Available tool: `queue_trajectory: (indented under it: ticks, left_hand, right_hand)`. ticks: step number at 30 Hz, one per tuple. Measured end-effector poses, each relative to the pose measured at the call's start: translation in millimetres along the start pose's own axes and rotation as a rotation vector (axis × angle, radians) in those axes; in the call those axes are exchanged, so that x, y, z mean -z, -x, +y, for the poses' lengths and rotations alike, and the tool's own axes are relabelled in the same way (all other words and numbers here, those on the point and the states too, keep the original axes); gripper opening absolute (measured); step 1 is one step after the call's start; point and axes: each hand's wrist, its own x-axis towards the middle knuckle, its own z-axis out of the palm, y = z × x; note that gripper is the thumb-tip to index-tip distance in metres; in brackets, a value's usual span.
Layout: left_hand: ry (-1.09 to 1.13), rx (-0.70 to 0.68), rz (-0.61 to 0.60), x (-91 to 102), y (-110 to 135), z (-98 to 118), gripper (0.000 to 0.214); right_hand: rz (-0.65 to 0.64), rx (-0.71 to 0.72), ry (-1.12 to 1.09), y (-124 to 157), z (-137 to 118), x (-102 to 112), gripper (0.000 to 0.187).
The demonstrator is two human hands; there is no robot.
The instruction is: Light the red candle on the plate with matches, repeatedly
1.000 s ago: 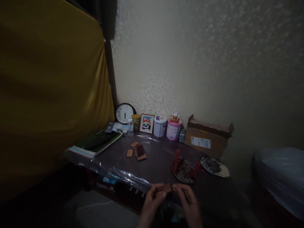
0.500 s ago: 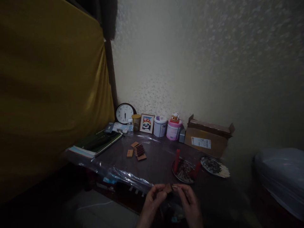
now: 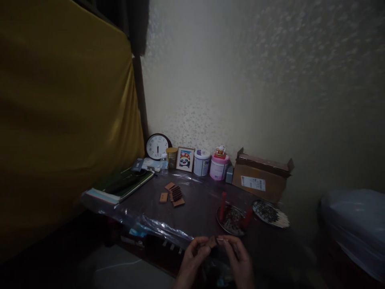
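Dim room, yellow drape [image 3: 60, 120] at left, pale wall behind a dark plastic-covered surface [image 3: 198, 208] carrying a box [image 3: 261, 178], a plate [image 3: 221, 225] and a stack [image 3: 176, 194] of brown pieces. Likely risk: a slip and a drop into the dark below, from poor light and so thin a fingertip hold. Left hand [image 3: 192, 261] and right hand [image 3: 239, 259] raised side by side at the near edge, each grip closed to a pinch on one end of a small tile [image 3: 212, 242], held in the air just before the plate.
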Motion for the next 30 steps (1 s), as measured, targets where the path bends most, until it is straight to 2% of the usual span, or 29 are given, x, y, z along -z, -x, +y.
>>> queue_trajectory:
  ticks: [5, 9, 12, 18, 24, 30]
  left_hand:
    - [0.062, 0.0, -0.021, -2.9, -3, 0, 0.034]
    - [0.04, 0.017, 0.007, -4.2, 2, 5, 0.033]
    - [0.01, 0.016, 0.017, -6.7, 11, 13, 0.029]
    - [0.085, 0.003, 0.016, -13.8, 33, 27, 0.024]
    - [0.007, -0.037, 0.0, -15.0, 51, 32, 0.03]
    - [-0.004, -0.03, 0.037, -14.6, 66, 36, 0.034]
  right_hand:
    - [0.025, 0.061, 0.022, -1, -5, 0, 0.029]
    - [0.012, 0.1, 0.071, 4, -10, -1, 0.026]
    - [0.009, 0.133, 0.08, 10, -14, -2, 0.023]
    - [0.004, 0.226, 0.142, 24, -28, -2, 0.016]
    - [-0.014, 0.252, 0.151, 41, -36, 1, 0.013]
    - [-0.008, 0.247, 0.133, 49, -50, 0, 0.014]
